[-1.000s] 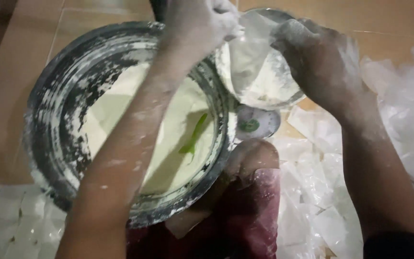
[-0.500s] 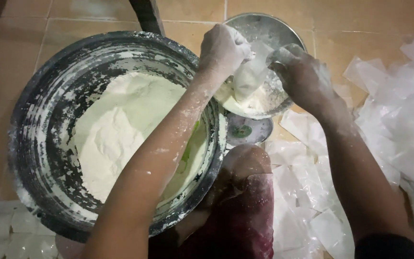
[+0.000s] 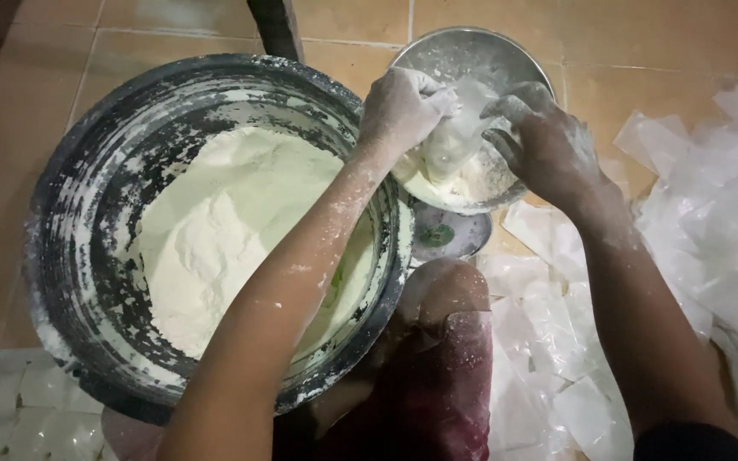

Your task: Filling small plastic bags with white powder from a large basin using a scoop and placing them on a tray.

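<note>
Both sets of floury fingers pinch a small clear bag (image 3: 453, 141), the left hand (image 3: 403, 107) and right hand (image 3: 544, 145) holding it over the metal bowl (image 3: 471, 51) (beside the big flour pot (image 3: 87, 213)), so filling seems underway, needing a steady grip.

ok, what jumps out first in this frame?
The big dark basin at left, heaped with white flour. At upper right, the flour-dusted left hand and right hand hold a small clear plastic bag over a metal bowl. More clear bags lie on the tiled floor at right.
</note>
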